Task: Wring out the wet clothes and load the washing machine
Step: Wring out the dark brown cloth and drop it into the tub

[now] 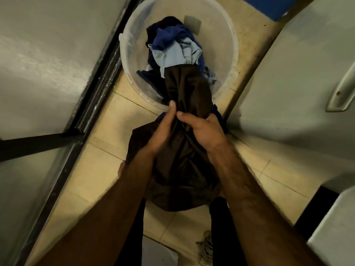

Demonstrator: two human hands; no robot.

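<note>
A dark brown garment [187, 166] hangs bunched between both my hands, above the tiled floor. My left hand [163, 131] grips it from the left, thumb pointing up along the cloth. My right hand [203, 129] grips it from the right, fingers curled over the fabric. The garment's upper end stretches toward a clear plastic tub [229, 47] on the floor ahead. Inside the tub lies a heap of dark blue and light blue clothes [172, 47].
A white appliance [299, 89] with a handle [341, 91] stands on the right. A black-framed door or panel [92, 93] runs along the left. A blue object [269, 6] sits at the top right. A frayed rope or mop strands [206, 248] lie by my feet.
</note>
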